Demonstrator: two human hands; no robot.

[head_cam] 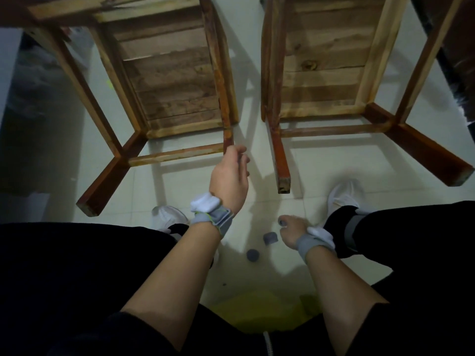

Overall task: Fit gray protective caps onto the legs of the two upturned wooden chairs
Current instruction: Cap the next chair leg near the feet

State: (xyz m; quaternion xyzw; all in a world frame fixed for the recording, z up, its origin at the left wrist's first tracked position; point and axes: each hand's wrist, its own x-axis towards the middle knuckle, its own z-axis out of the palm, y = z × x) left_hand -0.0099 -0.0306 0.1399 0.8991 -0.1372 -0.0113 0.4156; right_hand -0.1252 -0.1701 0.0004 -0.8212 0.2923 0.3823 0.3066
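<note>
Two upturned chairs on the pale tiled floor (185, 181), legs pointing back at the person. Left chair (164, 73) and right chair (323, 73) sit side by side w/ a gap between them. None of the leg ends I can see has a cap yet: the left chair's outer leg (102, 186), the right chair's inner leg (281, 165) and its outer leg (434, 160) are all bare wood at the tip.

Left hand (228, 181) is up at the left chair's inner leg (228, 136), fingers curled round the end of it. It covers the tip, so can't tell if there's a cap under there or if it's just steadying the leg.

Right hand (293, 232) is down low near the floor btw the feet, fingers pinched on a small gray cap (282, 223). Two more loose caps lie on the tiles just beside it, one squarish (270, 238) and one round (252, 255).

So imo this is the very start: grabbing a cap for the leg the left hand is holding. Next move prob needs the cap brought up, open side lined up square w/ the leg end, then pushed on firm while the left hand keeps the leg from shifting. Fit could be snug, so might take a twist.
</note>
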